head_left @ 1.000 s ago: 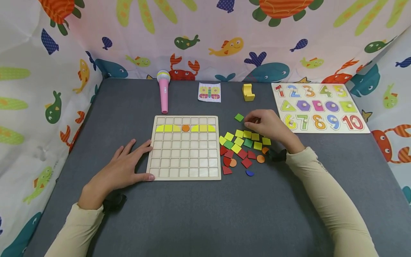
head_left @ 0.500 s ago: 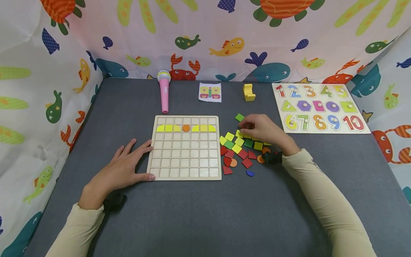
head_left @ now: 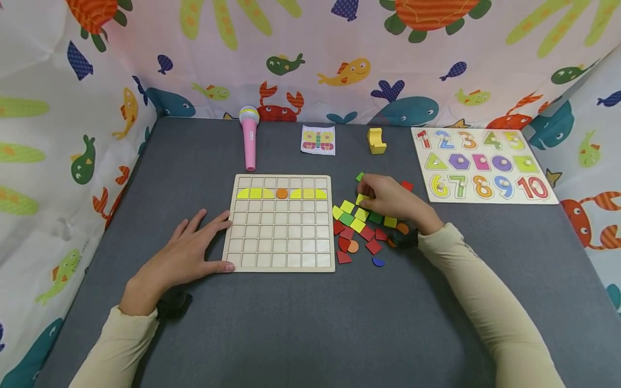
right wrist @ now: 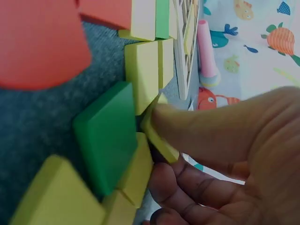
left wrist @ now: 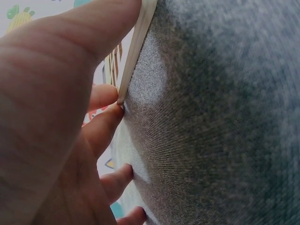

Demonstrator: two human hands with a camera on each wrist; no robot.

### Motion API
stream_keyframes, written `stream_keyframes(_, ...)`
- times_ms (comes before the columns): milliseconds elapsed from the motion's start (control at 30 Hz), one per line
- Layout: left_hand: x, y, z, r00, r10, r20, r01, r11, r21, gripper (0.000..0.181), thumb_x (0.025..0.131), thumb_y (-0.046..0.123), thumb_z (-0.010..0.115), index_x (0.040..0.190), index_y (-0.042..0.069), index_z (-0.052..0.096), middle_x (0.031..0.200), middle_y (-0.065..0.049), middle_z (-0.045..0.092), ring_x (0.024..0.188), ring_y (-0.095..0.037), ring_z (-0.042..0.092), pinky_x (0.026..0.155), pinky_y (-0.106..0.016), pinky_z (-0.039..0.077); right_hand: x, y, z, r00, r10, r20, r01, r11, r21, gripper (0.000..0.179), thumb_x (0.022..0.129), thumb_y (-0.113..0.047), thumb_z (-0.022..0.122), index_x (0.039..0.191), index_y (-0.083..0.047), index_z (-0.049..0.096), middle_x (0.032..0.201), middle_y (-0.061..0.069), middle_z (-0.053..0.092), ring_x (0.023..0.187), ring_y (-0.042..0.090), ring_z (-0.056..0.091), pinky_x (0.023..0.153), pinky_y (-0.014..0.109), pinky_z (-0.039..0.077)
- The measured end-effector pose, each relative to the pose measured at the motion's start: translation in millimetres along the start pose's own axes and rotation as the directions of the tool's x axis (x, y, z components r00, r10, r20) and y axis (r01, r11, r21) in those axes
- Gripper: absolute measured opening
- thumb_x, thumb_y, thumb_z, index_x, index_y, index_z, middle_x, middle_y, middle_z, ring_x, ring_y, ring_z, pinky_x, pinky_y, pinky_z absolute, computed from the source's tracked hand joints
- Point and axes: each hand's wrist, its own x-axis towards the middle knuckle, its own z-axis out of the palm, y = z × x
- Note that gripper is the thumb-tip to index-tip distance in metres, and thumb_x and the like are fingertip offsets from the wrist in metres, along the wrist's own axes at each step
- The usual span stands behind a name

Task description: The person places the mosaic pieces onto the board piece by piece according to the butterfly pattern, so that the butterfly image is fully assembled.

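Worktop [head_left: 291,323] of grey felt carries everything I can see. Near its back right corner lies a number puzzle [head_left: 482,164]. Toward the middle sits the wooden grid board [head_left: 280,222], with yellow pieces and an orange disc in its second row. My left hand [head_left: 181,256] lies flat, fingers spread and relaxed, thumb and fingertips touching the board's left edge. Just beside the board's right edge is the heap of coloured tiles [head_left: 361,231]. My right hand [head_left: 388,196] rests on the heap's back part, thumb and fingers pinched together on a yellow tile [right wrist: 159,136], tilted up off the felt.
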Motion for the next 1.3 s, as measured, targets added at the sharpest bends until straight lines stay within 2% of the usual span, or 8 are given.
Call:
stream_keyframes(233,-0.1,-1.6,0.2,1.000,0.002,-0.002,-0.002,1.000,0.000,0.107,0.085,0.069,0.081,0.167,0.016,0.037,0.177,-0.011,0.022,0.160,-0.053,0.004,0.122,-0.075,0.003,16.4,-13,-4,0.994,-0.047,-0.102,0.047,0.999,-0.006,0.008,0.099,0.001,0.072,0.106,-0.001,0.069,0.095,0.012,0.070,0.086,0.029,0.063,0.080,0.045,0.055)
stream_keyframes(467,-1.9,-2.7,0.5,1.000,-0.004,-0.004,0.004,1.000,-0.003,0.108,0.084,0.070,0.081,0.168,0.017,0.037,0.177,-0.011,0.022,0.160,-0.052,0.004,0.122,-0.075,0.003,46.6,-47,8,0.984,-0.065,-0.163,0.084,0.990,0.112,0.010,0.102,-0.003,0.070,0.112,-0.002,0.070,0.100,0.011,0.072,0.090,0.026,0.065,0.082,0.042,0.056)
stream_keyframes(600,-2.0,-2.6,0.6,1.000,0.003,-0.011,-0.003,1.000,-0.002,0.107,0.085,0.069,0.081,0.167,0.018,0.037,0.177,-0.010,0.022,0.160,-0.052,0.004,0.122,-0.074,0.003,66.3,-67,24,0.979,-0.126,-0.160,0.154,0.972,0.178,0.010,0.102,-0.004,0.068,0.112,-0.002,0.072,0.100,0.010,0.072,0.089,0.025,0.065,0.081,0.039,0.054)
stream_keyframes(767,-1.4,-1.7,-0.3,1.000,0.012,-0.008,-0.012,1.000,-0.006,0.105,0.086,0.067,0.081,0.167,0.018,0.037,0.177,-0.009,0.021,0.160,-0.051,0.004,0.122,-0.073,0.002,87.9,-99,44,0.971,-0.206,-0.123,0.228,0.952,0.204,0.010,0.102,-0.002,0.069,0.111,-0.002,0.074,0.098,0.008,0.072,0.089,0.023,0.064,0.082,0.036,0.053)
stream_keyframes(967,-1.4,-0.4,-2.6,1.000,0.014,-0.010,-0.014,1.000,0.001,0.102,0.087,0.062,0.083,0.166,0.016,0.039,0.177,-0.010,0.022,0.160,-0.052,0.005,0.122,-0.074,0.003,110.8,-132,65,0.963,-0.249,-0.099,0.263,0.950,0.171,0.008,0.102,-0.001,0.070,0.108,-0.002,0.075,0.093,0.007,0.072,0.086,0.021,0.063,0.079,0.031,0.052)
stream_keyframes(1200,-1.1,-0.4,-2.8,1.000,0.012,-0.008,-0.012,1.000,0.000,0.102,0.087,0.061,0.084,0.166,0.015,0.039,0.177,-0.010,0.023,0.160,-0.052,0.005,0.122,-0.074,0.003,127.6,-157,86,0.961,-0.271,-0.058,0.276,0.954,0.116,0.009,0.101,0.001,0.068,0.105,-0.001,0.075,0.095,0.008,0.074,0.086,0.020,0.065,0.081,0.027,0.052)
stream_keyframes(1300,-1.3,-1.0,-2.3,1.000,0.009,-0.010,-0.009,1.000,-0.002,0.102,0.087,0.061,0.084,0.166,0.015,0.039,0.177,-0.009,0.023,0.160,-0.051,0.006,0.122,-0.074,0.003,133.4,-165,92,0.955,-0.293,-0.051,0.296,0.950,0.098,0.009,0.101,0.002,0.067,0.105,-0.001,0.075,0.092,0.008,0.073,0.082,0.020,0.064,0.077,0.026,0.052)
